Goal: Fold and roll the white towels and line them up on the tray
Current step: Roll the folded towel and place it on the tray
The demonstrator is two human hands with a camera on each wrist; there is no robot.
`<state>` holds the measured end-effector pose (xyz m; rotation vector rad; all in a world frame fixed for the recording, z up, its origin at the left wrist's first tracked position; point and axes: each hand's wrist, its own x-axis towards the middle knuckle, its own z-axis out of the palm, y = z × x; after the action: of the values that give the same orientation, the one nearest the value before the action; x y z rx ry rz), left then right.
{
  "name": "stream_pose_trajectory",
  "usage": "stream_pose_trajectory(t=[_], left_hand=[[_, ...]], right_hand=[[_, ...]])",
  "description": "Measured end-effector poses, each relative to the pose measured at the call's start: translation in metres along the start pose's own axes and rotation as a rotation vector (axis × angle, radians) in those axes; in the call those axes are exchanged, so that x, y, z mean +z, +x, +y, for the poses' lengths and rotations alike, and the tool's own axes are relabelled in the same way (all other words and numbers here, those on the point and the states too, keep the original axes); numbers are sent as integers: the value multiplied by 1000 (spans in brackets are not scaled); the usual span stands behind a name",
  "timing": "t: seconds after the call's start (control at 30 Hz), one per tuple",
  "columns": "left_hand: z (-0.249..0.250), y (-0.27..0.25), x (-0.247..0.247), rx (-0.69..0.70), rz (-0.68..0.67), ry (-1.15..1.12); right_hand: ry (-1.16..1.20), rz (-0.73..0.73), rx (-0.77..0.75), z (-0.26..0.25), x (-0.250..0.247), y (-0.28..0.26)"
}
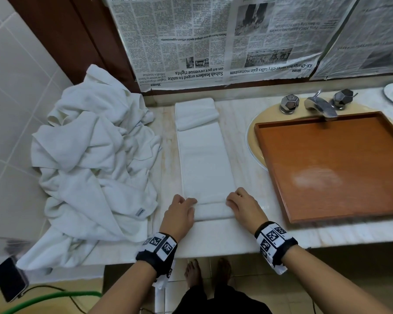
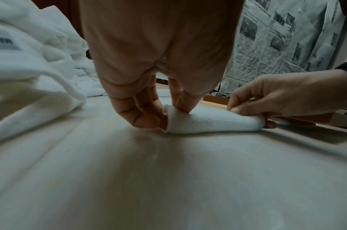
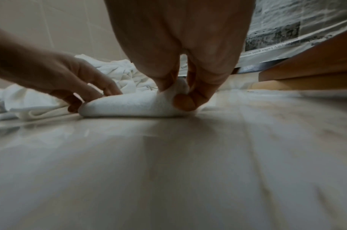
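A: The head camera is looking steeply down from above at the counter (image 1: 241,236) and tray (image 1: 331,168).

B: Both wrist cameras are sitting very low, almost on the counter, looking forward past the fingers.

A: All three are sharing the rolled towel end (image 1: 213,210), each wrist view also catching the opposite hand.

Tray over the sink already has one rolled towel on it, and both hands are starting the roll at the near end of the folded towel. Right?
Not quite. The head view shows the tray holds no towel yet. The rest stands: the left hand and right hand pinch the near end of the folded towel, starting the roll.
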<state>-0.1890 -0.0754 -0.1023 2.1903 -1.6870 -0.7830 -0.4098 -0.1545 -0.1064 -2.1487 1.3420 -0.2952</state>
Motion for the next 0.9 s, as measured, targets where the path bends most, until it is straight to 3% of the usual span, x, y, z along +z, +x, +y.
stream_pose_trajectory(t=[0.17,0.37,0.5,0.63,0.9], left_hand=[[0,-8,3,51,58,82],[3,-14,3,101,8,220],[11,-15,2,75,-86,292],[14,-15,1,117,-73,429],[-2,-4,-8,63,-26,51]], right_hand=[[-163,-17,-165,5,-6,-6],[-389,-139,-344,3,-11,-13],[-398,-187,-285,-2,-9,-13],[-272,-171,-207,-6,-8,-2],[-29,-244,2,1,-18,17]])
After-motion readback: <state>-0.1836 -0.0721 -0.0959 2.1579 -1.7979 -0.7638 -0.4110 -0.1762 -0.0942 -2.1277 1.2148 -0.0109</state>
